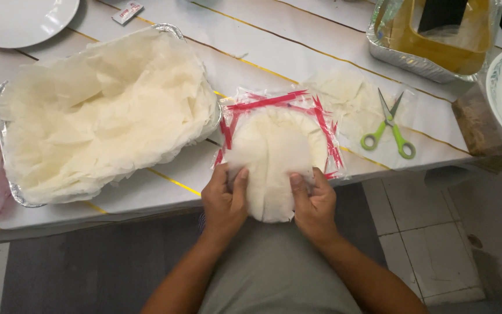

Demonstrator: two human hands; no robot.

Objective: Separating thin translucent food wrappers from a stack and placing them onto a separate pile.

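A stack of thin round white wrappers (274, 157) lies on a clear plastic bag with red stripes (274, 104) at the table's front edge. My left hand (225, 200) pinches the left side of the top sheet, thumb pressed on it. My right hand (314, 203) grips its right side the same way. The top sheet hangs a little over the table edge, between both hands.
A foil tray (8, 185) heaped with loose separated wrappers sits at the left. Green-handled scissors (389, 125) lie on wrapper scraps at the right. Behind stand another foil tray (413, 61) with a yellow container, a white plate (18, 20) and a small packet (127, 11).
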